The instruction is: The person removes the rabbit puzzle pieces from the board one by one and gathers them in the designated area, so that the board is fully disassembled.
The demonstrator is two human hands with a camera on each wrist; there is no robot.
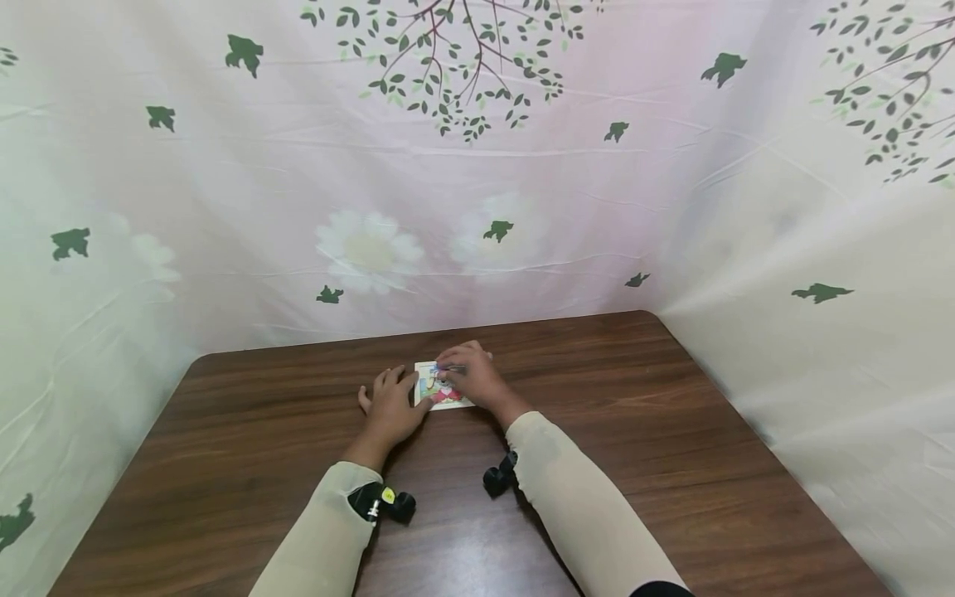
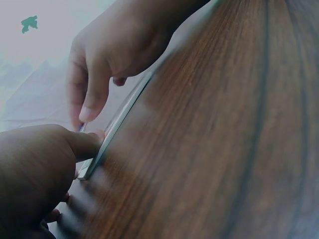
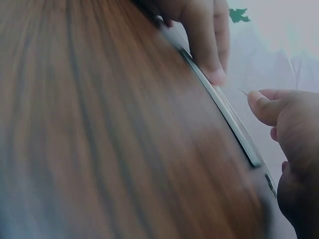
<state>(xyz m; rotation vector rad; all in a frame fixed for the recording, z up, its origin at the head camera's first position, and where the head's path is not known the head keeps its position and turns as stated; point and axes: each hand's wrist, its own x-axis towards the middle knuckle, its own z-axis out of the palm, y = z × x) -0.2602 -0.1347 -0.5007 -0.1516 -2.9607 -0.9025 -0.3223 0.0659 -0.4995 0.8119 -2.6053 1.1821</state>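
Observation:
A small, flat picture board (image 1: 445,396) with a white border and a colourful cartoon print lies near the table's far side. At its left edge rests my left hand (image 1: 393,408), fingers spread beside it and the thumb touching the near-left corner. In the left wrist view that thumb (image 2: 85,145) presses on the board's edge. Over the right part of the picture, my right hand (image 1: 473,377) pinches a small thin piece (image 3: 242,91) between thumb and fingertips. Only its tip shows in the right wrist view; its kind cannot be made out.
The dark wooden table (image 1: 671,464) extends around both forearms, with rounded far corners. A pale curtain (image 1: 246,207) printed with leaves and flowers hangs behind and along the sides. Black wrist cameras (image 1: 403,507) sit on both sleeves.

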